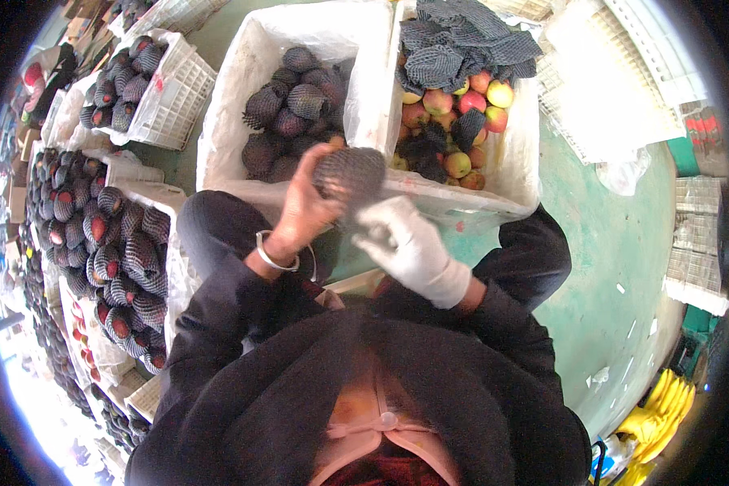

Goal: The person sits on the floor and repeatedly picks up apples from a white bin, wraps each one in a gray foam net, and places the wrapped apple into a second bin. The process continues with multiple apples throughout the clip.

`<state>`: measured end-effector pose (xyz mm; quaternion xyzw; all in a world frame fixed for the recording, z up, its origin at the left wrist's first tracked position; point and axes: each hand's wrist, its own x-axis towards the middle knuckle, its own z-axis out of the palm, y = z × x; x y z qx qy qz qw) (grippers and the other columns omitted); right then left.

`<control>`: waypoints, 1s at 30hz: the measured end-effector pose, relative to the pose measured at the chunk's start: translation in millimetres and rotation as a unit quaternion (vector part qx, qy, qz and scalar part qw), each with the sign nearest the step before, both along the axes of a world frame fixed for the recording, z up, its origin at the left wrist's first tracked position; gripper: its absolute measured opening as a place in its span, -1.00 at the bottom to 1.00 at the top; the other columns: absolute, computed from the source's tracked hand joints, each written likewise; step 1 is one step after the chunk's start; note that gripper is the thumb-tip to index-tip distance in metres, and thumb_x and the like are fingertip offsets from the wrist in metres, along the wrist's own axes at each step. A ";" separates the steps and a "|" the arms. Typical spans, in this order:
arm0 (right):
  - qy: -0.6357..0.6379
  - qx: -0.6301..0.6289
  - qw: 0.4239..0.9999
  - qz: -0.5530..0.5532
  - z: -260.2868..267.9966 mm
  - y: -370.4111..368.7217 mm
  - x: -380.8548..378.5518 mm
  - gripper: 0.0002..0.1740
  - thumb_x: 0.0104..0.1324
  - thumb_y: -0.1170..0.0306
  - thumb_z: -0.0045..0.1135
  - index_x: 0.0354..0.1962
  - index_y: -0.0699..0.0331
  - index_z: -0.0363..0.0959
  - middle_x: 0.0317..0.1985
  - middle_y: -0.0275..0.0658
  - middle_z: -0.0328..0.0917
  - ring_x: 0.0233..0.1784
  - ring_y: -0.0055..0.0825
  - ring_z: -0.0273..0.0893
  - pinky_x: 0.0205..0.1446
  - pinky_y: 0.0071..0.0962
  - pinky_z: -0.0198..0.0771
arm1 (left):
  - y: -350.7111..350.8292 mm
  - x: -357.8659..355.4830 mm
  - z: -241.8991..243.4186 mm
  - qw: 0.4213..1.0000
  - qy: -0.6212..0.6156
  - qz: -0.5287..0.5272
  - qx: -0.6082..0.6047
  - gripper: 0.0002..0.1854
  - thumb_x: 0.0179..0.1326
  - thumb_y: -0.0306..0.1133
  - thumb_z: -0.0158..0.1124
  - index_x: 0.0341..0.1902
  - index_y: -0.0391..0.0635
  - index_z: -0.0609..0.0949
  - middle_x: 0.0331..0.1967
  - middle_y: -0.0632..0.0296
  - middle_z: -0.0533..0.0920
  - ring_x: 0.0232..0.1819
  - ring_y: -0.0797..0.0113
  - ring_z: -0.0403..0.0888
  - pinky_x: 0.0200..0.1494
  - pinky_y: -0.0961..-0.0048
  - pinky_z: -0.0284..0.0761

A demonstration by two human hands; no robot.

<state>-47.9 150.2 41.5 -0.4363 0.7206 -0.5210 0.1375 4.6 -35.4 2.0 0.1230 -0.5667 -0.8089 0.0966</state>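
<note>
My bare left hand [308,201], with a white band at the wrist, holds a fruit in a black foam net [353,173] above the wall between two white containers. My right hand [414,252], in a white glove, is just below the netted fruit with its fingers curled. Blur hides whether they pinch the net's end. In the left container [225,115] lie many fruits in dark foam nets [301,97]. The right container [525,146] holds bare red and yellow apples [457,164], with a heap of loose black foam nets [462,54] at its far end.
Crates of netted fruit [121,243] stand along my left side, and another white crate [170,103] is farther up. At far left a person [54,79] is partly visible. White crates [607,79] are at upper right. Something yellow [662,413] lies at lower right on the green floor [613,273].
</note>
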 end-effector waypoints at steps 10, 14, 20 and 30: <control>-0.156 0.224 0.870 -0.410 -192.7 77.4 -246.3 -0.62 0.07 0.18 0.30 -0.41 0.38 0.50 -0.39 -0.06 0.58 -0.35 -0.23 0.51 -0.16 -0.34 0.37 | -126.4 -78.6 -32.9 0.859 -0.125 0.006 -0.496 -0.30 -0.23 -0.57 0.34 0.13 -0.15 0.38 0.01 0.00 0.49 0.10 0.18 0.45 0.18 0.37 0.35; -0.121 0.165 0.912 -0.355 -250.8 86.8 -262.6 -0.54 0.15 0.26 0.23 -0.07 0.34 0.37 -0.20 -0.15 0.58 -0.12 -0.32 0.50 0.04 -0.40 0.30 | -159.8 -126.1 -75.9 0.811 -0.183 0.024 -0.556 -0.25 -0.22 -0.34 0.41 0.16 -0.11 0.35 0.08 -0.06 0.39 0.09 -0.02 0.42 0.17 0.27 0.36; -0.227 0.183 0.889 -0.354 -203.5 85.8 -253.4 -0.65 0.23 0.29 0.14 -0.09 0.29 0.38 -0.29 -0.26 0.55 -0.24 -0.50 0.48 -0.16 -0.48 0.39 | -178.1 -187.0 -124.3 0.799 -0.239 0.129 -0.537 -0.24 -0.16 -0.30 0.38 0.21 -0.05 0.31 0.11 -0.04 0.37 0.13 -0.10 0.37 0.18 0.21 0.35; -0.246 0.080 0.944 -0.206 -70.4 32.3 -139.7 -0.62 0.15 0.42 0.25 -0.09 0.34 0.39 -0.25 -0.27 0.53 -0.18 -0.56 0.44 -0.07 -0.51 0.38 | -18.1 -135.3 -10.9 0.890 0.141 -0.074 -0.428 -0.50 0.00 -0.39 0.37 0.07 -0.13 0.51 0.02 0.10 0.54 0.02 0.24 0.53 0.08 0.37 0.44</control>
